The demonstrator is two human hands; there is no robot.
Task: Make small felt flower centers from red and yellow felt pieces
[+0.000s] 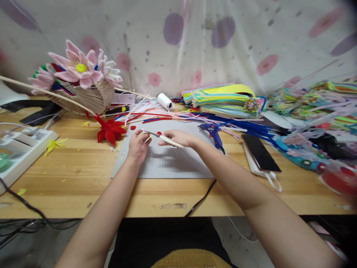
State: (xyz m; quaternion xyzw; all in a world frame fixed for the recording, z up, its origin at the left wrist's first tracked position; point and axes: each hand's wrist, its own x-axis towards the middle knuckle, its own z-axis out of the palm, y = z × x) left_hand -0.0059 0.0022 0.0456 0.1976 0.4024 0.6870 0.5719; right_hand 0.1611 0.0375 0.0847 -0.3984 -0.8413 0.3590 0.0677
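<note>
Over the grey cutting mat (pixel 175 167), my right hand (pixel 177 138) is closed around white-handled scissors (pixel 171 142), seen almost edge-on. Their thin metal blades point left, with the tip at the fingers of my left hand (pixel 137 147). Those left fingers are pinched together, and a small yellowish bit shows beside them; what they hold is too small to make out. Small red pieces (pixel 133 127) lie on the mat near both hands. A red fuzzy flower (pixel 110 130) rests at the mat's left edge.
A blue glue gun (pixel 212 133) stands on the mat's right side, a phone (pixel 260 152) beyond it. Bundled pipe cleaners (pixel 223 100) and a white thread spool (pixel 165 101) line the back. Left are a power strip (pixel 28 156), a yellow piece (pixel 54 146) and a pink-flower basket (pixel 95 96).
</note>
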